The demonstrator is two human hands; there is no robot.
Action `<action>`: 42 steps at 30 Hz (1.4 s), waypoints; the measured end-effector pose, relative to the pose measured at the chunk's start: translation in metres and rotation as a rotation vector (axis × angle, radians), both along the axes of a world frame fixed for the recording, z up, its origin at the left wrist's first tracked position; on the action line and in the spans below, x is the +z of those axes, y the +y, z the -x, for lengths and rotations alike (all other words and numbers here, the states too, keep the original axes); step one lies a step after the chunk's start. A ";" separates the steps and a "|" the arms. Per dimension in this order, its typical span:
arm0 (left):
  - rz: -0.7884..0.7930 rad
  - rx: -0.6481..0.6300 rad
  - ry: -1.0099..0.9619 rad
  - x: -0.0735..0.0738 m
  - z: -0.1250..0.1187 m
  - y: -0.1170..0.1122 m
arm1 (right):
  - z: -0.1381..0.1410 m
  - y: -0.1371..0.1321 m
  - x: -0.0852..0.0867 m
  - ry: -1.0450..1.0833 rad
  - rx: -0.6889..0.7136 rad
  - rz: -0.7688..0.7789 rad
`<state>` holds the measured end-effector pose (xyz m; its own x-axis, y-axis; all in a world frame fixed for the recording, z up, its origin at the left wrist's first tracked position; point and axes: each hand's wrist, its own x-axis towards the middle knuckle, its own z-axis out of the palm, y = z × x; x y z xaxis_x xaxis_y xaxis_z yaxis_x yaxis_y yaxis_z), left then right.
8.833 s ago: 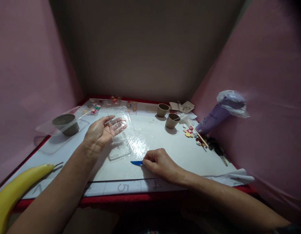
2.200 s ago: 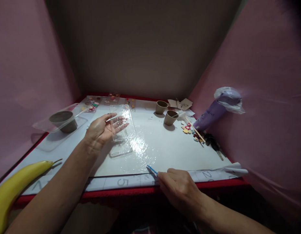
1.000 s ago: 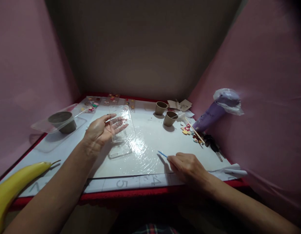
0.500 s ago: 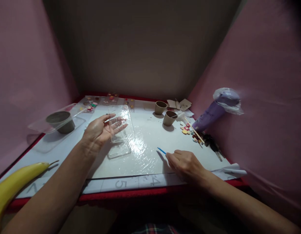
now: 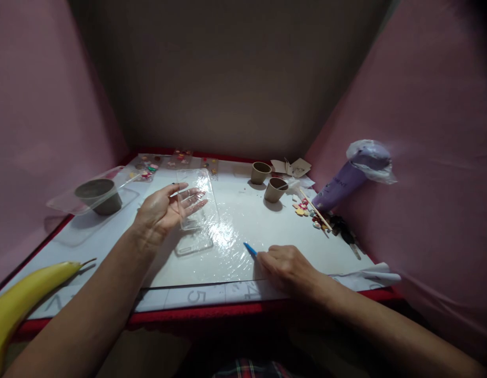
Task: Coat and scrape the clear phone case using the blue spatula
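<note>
- In the head view, the left hand (image 5: 164, 212), palm turned up and fingers spread, supports a clear case (image 5: 210, 208) between its thumb and fingers, left of the scene's middle; the case is tilted and raised above the white sheet (image 5: 243, 218).
- The right hand (image 5: 285, 268), at the near side and right of the case, is closed around a thin blue tool (image 5: 250, 249), whose exposed end points left and far; whether that end touches the sheet cannot be told.
- The two hands are apart, and the tool is well short of the case.
- At far left, a grey pot (image 5: 113, 206) stands beside a sloping clear plastic sheet (image 5: 62, 203), with flat packets (image 5: 147, 169) of small coloured pieces beyond.
- A yellow banana-shaped object (image 5: 38, 283) lies at near left, beside the left forearm.
- Toward far right, two brown cups (image 5: 273, 194) stand upright near each other.
- Farther right, loose coloured charms (image 5: 300, 211) and a wooden stick (image 5: 318, 212) lie near a leaning purple container (image 5: 335, 185).
</note>
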<state>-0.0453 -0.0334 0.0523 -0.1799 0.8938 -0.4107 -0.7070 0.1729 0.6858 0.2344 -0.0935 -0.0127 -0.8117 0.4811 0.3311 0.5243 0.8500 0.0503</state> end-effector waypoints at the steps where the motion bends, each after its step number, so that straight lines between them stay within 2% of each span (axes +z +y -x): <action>1: -0.001 -0.001 -0.002 0.000 0.000 0.000 | -0.004 0.007 0.001 -0.014 -0.023 -0.038; 5: -0.022 -0.019 0.013 -0.003 -0.001 0.000 | -0.010 0.026 0.012 -0.036 -0.095 -0.221; 6: -0.028 -0.032 0.021 -0.003 -0.001 -0.001 | -0.008 0.027 0.017 0.013 -0.109 -0.239; 8: -0.038 -0.060 0.038 -0.003 -0.002 -0.002 | 0.001 0.025 0.027 0.197 -0.141 -0.178; 10: -0.038 -0.094 0.044 -0.003 -0.004 -0.005 | 0.015 0.022 0.037 0.455 -0.182 0.025; 12: -0.037 -0.130 0.039 -0.002 -0.006 -0.007 | 0.031 0.021 0.045 0.680 -0.233 0.312; 15: -0.049 -0.191 0.016 -0.003 -0.009 -0.008 | 0.053 0.026 0.046 0.896 -0.246 0.657; 18: -0.066 -0.249 0.007 -0.005 -0.009 -0.008 | 0.069 0.038 0.037 0.994 -0.212 0.856; 21: -0.074 -0.275 0.010 -0.007 -0.008 -0.007 | 0.077 0.049 0.027 1.032 -0.230 0.953; 24: -0.073 -0.283 0.006 -0.007 -0.007 -0.007 | 0.078 0.054 0.024 1.007 -0.292 0.976; 28: -0.063 -0.275 0.000 -0.006 -0.008 -0.006 | 0.072 0.050 0.028 0.977 -0.381 1.018; 33: -0.055 -0.248 -0.016 -0.007 -0.007 -0.004 | 0.058 0.043 0.034 0.978 -0.403 1.099; 37: -0.041 -0.220 -0.025 -0.008 -0.005 -0.003 | 0.041 0.039 0.036 0.906 -0.347 1.020; 42: -0.029 -0.194 -0.020 -0.007 -0.006 -0.003 | 0.007 0.033 0.042 0.786 -0.355 0.808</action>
